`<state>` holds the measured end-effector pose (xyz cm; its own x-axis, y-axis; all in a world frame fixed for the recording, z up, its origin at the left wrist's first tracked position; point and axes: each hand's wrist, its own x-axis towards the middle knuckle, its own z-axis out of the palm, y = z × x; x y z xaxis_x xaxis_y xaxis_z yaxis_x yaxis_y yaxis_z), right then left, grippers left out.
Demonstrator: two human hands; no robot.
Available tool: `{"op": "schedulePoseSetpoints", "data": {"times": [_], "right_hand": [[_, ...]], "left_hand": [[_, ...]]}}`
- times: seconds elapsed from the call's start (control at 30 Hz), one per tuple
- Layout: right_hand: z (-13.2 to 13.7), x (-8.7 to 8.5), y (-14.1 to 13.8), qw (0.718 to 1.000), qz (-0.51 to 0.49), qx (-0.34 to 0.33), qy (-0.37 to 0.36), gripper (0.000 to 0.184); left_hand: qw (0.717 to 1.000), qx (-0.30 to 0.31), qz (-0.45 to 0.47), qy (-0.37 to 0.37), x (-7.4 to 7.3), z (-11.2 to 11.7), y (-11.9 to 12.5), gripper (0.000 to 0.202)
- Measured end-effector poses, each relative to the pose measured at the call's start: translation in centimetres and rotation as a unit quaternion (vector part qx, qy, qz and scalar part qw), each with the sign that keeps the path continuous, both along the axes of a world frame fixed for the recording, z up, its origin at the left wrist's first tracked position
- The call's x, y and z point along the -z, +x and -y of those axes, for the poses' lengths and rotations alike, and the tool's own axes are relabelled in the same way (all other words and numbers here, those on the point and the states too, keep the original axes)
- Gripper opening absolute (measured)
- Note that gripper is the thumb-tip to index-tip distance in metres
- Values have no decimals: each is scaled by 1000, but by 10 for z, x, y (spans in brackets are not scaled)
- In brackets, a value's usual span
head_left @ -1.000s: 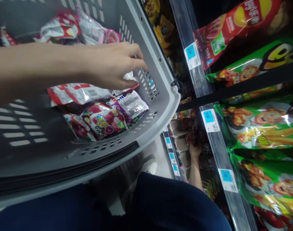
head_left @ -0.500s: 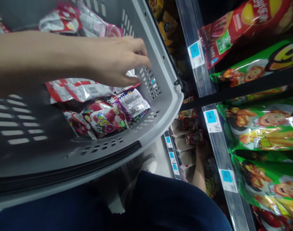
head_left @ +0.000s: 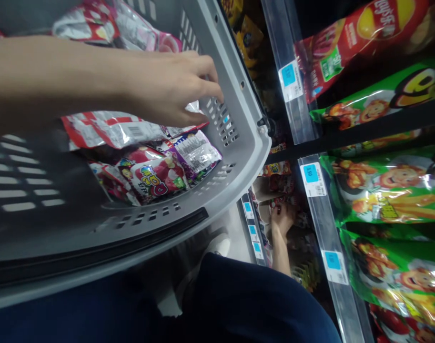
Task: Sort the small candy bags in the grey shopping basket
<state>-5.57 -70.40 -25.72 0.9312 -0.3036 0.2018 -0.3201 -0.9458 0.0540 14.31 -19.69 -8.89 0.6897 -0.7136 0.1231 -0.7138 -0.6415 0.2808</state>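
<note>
My left hand [head_left: 167,90] reaches from the left into a grey plastic basket [head_left: 238,157]. Its fingers are bent and pinch the silvery end of a red and white snack packet [head_left: 110,131] close to the basket's slotted wall. Under it lie a pink sweet packet [head_left: 156,176] and a purple one [head_left: 196,152]. Several more packets sit at the far end. My right hand [head_left: 282,219] is low down at a bottom shelf, fingers curled among small packets. What it grips is too small to make out.
Shelves rise on the right with clear price rails and blue tags [head_left: 312,178]. Green snack bags [head_left: 392,186] and a red crisp bag [head_left: 346,38] hang there. My knee in navy trousers [head_left: 256,300] and a white shoe [head_left: 219,245] are below the basket.
My right hand has shifted left and slightly up along the bottom shelf. My left hand has stayed at the basket wall, with the basket drifting a little in view.
</note>
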Motion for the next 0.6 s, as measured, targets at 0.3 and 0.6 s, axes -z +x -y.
{"op": "schedulePoseSetpoints", "data": {"times": [0.3,0.6], "right_hand": [[-16,29,-2,995,-41,92,-7,58],[-4,14,8,986,-120,115,-30,39]], "left_hand": [[1000,-8,-9,20,2,3,-1,92],[999,-13,4,51,1,3,-2,55]]}}
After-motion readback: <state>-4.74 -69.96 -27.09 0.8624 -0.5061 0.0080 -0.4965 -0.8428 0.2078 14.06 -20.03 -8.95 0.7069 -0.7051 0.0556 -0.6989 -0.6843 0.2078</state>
